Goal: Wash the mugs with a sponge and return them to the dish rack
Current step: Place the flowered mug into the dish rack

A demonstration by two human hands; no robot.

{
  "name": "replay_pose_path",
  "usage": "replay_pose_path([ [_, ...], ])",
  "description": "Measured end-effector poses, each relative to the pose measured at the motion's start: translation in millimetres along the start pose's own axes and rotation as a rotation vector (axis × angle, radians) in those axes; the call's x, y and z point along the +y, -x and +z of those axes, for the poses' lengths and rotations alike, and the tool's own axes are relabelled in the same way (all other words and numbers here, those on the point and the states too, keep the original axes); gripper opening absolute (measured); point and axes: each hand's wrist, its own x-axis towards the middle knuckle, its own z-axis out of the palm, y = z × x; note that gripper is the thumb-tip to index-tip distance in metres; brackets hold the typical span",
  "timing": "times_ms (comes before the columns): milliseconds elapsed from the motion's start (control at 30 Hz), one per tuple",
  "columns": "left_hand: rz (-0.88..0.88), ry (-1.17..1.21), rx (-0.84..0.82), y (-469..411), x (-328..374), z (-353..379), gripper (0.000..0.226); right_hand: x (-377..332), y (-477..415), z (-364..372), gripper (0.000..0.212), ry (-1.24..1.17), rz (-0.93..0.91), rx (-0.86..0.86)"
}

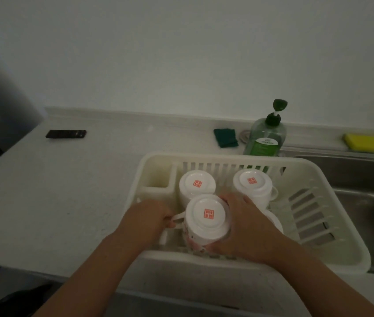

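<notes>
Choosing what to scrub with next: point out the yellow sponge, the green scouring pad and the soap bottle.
yellow sponge [364,141]: head view, middle of its top face.
green scouring pad [225,137]: head view, centre of the pad.
soap bottle [266,146]: head view, on its front label.

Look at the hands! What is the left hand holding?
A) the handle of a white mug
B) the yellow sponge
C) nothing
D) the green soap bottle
A: the left hand pinches the curved handle of the upside-down white ceramic mug at the front of the white plastic dish rack. The yellow sponge lies far to the right and the green soap bottle stands behind the rack, with no hand on either.
</notes>
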Motion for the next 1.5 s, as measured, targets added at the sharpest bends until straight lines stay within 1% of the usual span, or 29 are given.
replay_pose_path([
  [100, 0.003, -0.040, -0.064, -7, -1, 3, 0.018, 2, 1, 4, 0.087, 0.033, -0.006, -0.005],
  [233, 0.002, -0.044, -0.063, -13, -5, 8, 0.017, 0, 0, 7, 0.089, 0.079, 0.009, 0.004],
  [400, -0.002, -0.034, -0.104, -20, -6, 8, 0.012, -2, -2, 9, 0.090, 0.170, 0.041, -0.047],
  [533, -0.001, -0.014, -0.107, -26, -7, 8, 0.012, -3, -2, 8, 0.093, 0.168, 0.066, -0.073],
  [767, 0.029, 0.057, -0.152, -33, -9, 11, 0.014, -3, -3, 1, 0.089, 0.116, 0.078, -0.089],
  [900, 0.045, 0.107, -0.170, -35, -8, 11, 0.012, 3, -3, 4, 0.100, 0.200, 0.056, -0.094],
  [967, 0.055, 0.150, -0.207, -37, -8, 11, 0.013, 6, -2, 7, 0.105, 0.264, 0.046, -0.104],
  [1067, 0.062, 0.174, -0.259, -38, -8, 10, 0.017, 8, -2, 8, 0.108, 0.292, 0.041, -0.112],
  [1300, 0.043, 0.227, -0.371, -45, -6, 12, 0.021, 8, 0, 7, 0.099, 0.316, 0.063, -0.132],
  [1500, 0.041, 0.183, -0.419, -52, -5, 12, 0.019, 8, -2, 9, 0.094, 0.317, 0.091, -0.140],
])
